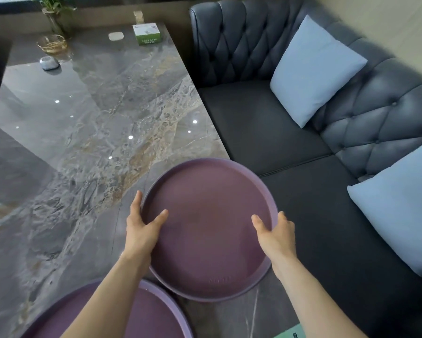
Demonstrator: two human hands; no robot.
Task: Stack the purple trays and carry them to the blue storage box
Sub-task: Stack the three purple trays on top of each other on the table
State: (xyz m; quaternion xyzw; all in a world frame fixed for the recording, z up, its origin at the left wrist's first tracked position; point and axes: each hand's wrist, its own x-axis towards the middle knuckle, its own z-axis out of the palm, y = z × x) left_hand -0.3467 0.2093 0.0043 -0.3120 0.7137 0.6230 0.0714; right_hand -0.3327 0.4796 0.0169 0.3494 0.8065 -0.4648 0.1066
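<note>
Second purple tray sits lowest in my view, under left forearm. L hand & R hand clamp opposite rims of round purple tray, thumbs inside, over marble table edge beside sofa.

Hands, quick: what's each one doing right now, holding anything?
Left hand: closed on the left rim of the round purple tray, thumb inside.
Right hand: closed on the same tray's right rim, thumb inside.
</note>
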